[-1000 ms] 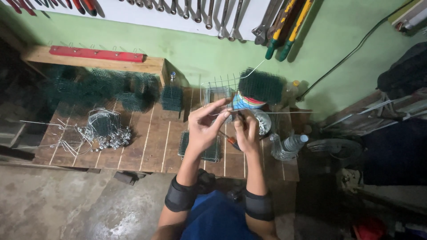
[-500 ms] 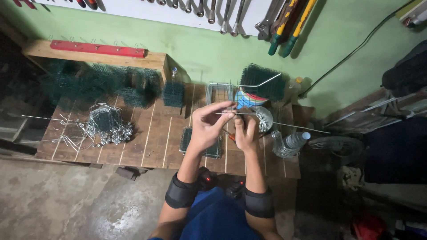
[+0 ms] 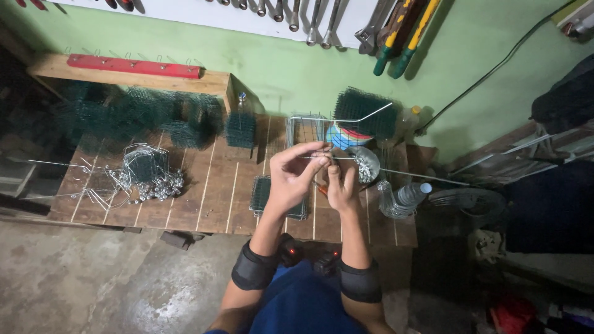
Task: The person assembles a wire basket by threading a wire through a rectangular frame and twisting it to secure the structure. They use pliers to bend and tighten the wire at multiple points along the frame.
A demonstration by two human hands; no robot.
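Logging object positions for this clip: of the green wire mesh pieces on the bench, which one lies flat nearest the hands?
The flat green mesh panel just under the left hand. The other green mesh pieces stand bunched along the back wall, farther away.

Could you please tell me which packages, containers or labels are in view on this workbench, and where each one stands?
Round tin: back of the bench, just beyond the hands; lid in blue, red and white.
Clear plastic bottle: lying at the bench's right edge, pale cap.
Yellow-capped bottle: against the green wall, right of the dark mesh block; label unreadable.
No signs or screens.
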